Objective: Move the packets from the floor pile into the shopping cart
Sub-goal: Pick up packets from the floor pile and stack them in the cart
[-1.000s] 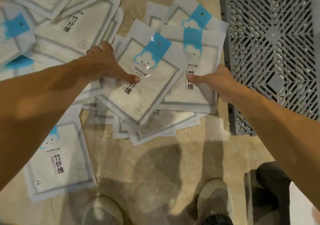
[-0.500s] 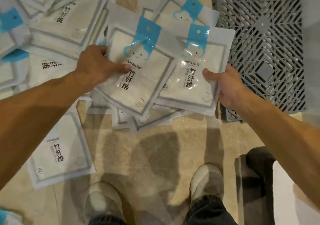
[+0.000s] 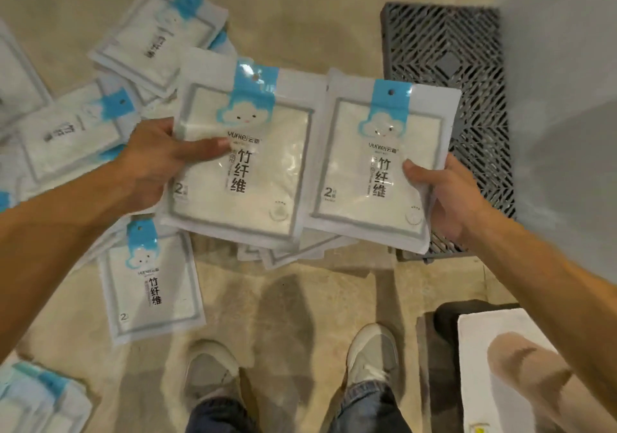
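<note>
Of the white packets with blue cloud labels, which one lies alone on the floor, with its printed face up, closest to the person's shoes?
The white packet with the blue cloud label below the left hand; no hand touches it.

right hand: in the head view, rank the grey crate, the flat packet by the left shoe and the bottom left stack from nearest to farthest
1. Grey crate: just behind the right hand, on the right.
2. Flat packet: on the floor, lower left of centre, past the left shoe.
3. Stack: bottom left corner, farthest.
</note>
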